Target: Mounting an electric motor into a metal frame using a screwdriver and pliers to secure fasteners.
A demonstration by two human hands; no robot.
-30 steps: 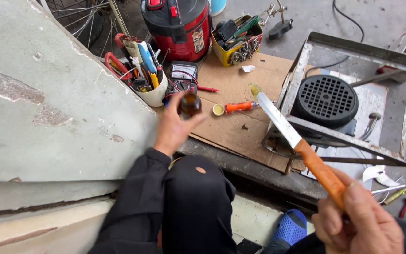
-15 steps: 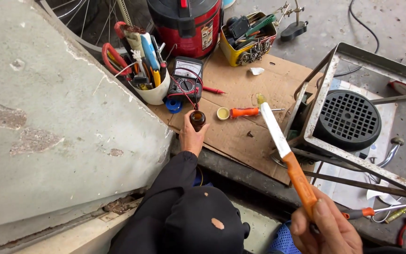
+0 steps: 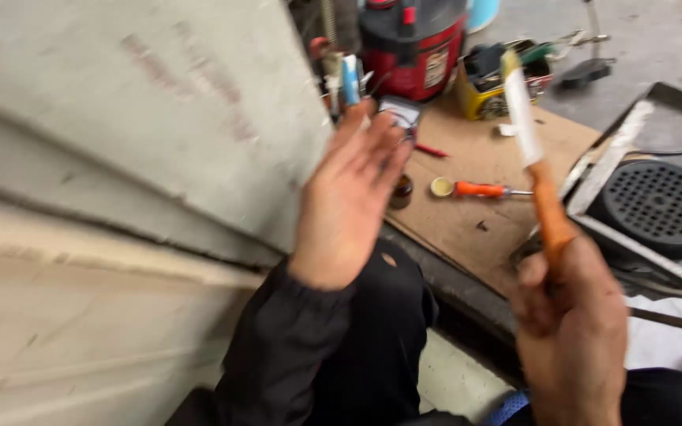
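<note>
Here the right hand (image 3: 570, 331) clenches an orange-handled knife (image 3: 532, 150), blade up; the left hand (image 3: 349, 197) hovers open, empty, above a small brown jar (image 3: 401, 190) on the cardboard (image 3: 467, 213).

Two bare hands: one open left hand (image 3: 353, 201), one right hand (image 3: 570, 331) gripping one orange-handled, white-bladed knife (image 3: 532, 150). One orange-handled screwdriver (image 3: 479, 189), one small dark brown jar (image 3: 401, 191), one round black perforated grille (image 3: 661, 207), one red-and-black canister (image 3: 414, 43), one brown cardboard sheet (image 3: 475, 158).
</note>
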